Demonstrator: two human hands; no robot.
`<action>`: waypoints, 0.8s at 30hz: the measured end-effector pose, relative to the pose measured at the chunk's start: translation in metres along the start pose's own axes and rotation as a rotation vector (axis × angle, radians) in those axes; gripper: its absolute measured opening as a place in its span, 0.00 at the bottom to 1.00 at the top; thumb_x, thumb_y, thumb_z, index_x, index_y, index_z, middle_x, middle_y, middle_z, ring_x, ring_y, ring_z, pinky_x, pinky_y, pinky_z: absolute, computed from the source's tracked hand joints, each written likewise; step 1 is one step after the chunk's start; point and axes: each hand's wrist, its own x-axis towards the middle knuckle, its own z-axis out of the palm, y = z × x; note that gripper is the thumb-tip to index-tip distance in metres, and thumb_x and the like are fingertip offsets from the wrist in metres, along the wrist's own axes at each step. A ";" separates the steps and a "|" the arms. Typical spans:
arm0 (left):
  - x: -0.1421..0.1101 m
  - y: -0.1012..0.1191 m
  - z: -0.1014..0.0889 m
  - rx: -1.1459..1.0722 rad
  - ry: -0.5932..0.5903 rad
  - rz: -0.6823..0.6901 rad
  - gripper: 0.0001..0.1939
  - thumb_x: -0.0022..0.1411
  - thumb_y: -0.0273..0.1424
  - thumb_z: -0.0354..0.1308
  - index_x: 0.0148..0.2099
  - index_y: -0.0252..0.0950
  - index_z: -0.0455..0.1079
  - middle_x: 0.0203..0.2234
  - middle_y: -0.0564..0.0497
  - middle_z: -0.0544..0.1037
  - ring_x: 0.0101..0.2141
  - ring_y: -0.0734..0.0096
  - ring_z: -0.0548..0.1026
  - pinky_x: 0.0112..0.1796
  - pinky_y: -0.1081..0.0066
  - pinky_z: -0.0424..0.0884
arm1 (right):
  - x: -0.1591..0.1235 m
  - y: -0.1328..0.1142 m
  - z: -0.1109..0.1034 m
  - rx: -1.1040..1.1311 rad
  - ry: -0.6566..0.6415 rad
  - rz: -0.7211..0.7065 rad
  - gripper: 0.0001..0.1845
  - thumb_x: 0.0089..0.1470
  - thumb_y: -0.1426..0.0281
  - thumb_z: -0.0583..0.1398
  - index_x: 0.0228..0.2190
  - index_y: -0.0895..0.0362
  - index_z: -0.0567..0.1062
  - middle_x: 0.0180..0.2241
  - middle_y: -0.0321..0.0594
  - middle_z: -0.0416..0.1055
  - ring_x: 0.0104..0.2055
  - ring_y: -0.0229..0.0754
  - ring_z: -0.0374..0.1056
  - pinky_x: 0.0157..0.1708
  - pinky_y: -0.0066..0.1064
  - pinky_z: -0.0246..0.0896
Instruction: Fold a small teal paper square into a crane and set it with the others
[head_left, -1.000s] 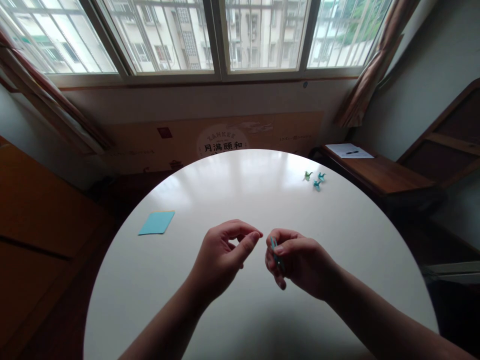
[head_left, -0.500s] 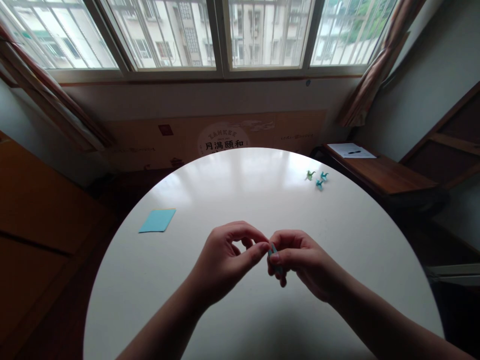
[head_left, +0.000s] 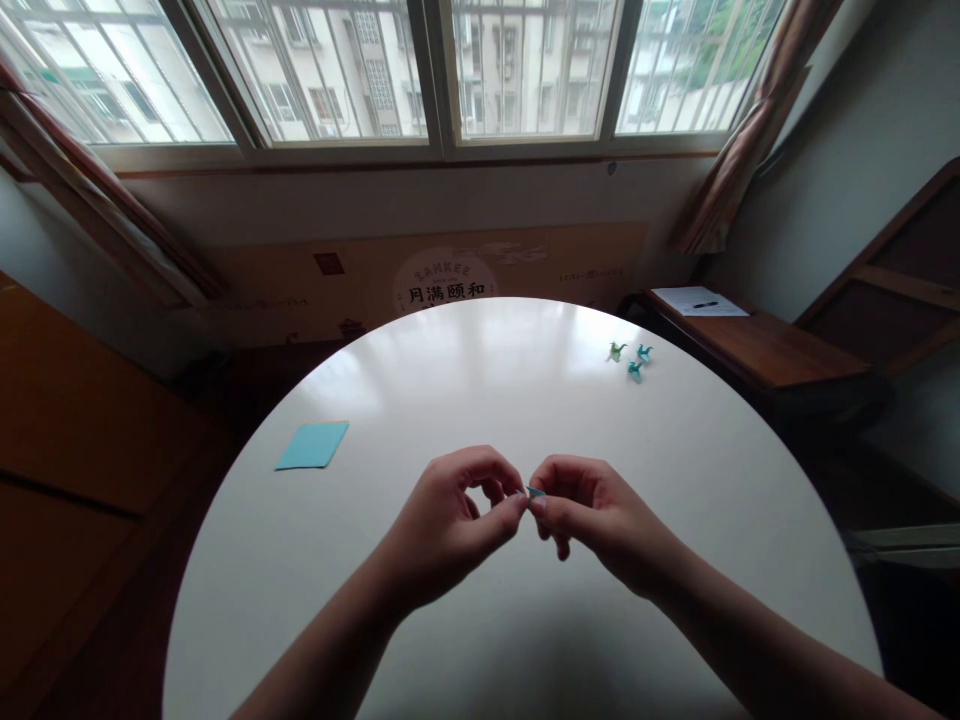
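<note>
Between my fingertips is a small piece of folded blue paper (head_left: 535, 491), mostly hidden by the fingers. My right hand (head_left: 589, 505) pinches it between thumb and forefinger, the other fingers curled below. My left hand (head_left: 469, 510) has its thumb and forefinger pressed together at the paper's left end, touching the right fingertips. Both hands hover over the white round table (head_left: 480, 400). To the left lies a stack of square light-blue paper (head_left: 313, 446), with a yellowish edge showing at its back.
Near the table's far right edge stand a green folded paper crane (head_left: 616, 351) and two blue ones, the nearer blue crane (head_left: 634, 371) in front. Beyond the table, a wooden side table (head_left: 802, 345) holds a white sheet (head_left: 686, 298) and a pen (head_left: 706, 304).
The folded paper has turned from pointing steeply downward to lying nearly level between the fingertips. Both hands have shifted slightly left, and the view has moved a little.
</note>
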 end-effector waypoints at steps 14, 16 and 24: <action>0.006 -0.009 -0.002 -0.094 -0.080 -0.134 0.05 0.55 0.29 0.62 0.30 0.32 0.76 0.24 0.51 0.75 0.25 0.74 0.69 0.21 0.79 0.64 | -0.003 -0.003 0.005 -0.322 0.074 -0.079 0.04 0.50 0.75 0.58 0.24 0.58 0.69 0.21 0.31 0.61 0.24 0.32 0.53 0.22 0.25 0.48; 0.008 -0.012 -0.006 -0.153 -0.081 -0.189 0.07 0.54 0.31 0.62 0.29 0.32 0.76 0.22 0.51 0.74 0.23 0.75 0.67 0.20 0.77 0.65 | -0.004 -0.003 0.004 -0.362 0.089 -0.089 0.04 0.50 0.75 0.58 0.24 0.58 0.69 0.21 0.31 0.61 0.24 0.32 0.53 0.22 0.25 0.48; 0.009 -0.009 -0.010 -0.162 0.000 -0.156 0.11 0.57 0.36 0.62 0.33 0.32 0.76 0.23 0.52 0.72 0.23 0.74 0.67 0.19 0.77 0.65 | 0.001 -0.001 -0.001 -0.210 0.091 -0.016 0.04 0.49 0.72 0.58 0.24 0.58 0.71 0.21 0.33 0.67 0.22 0.34 0.59 0.21 0.26 0.55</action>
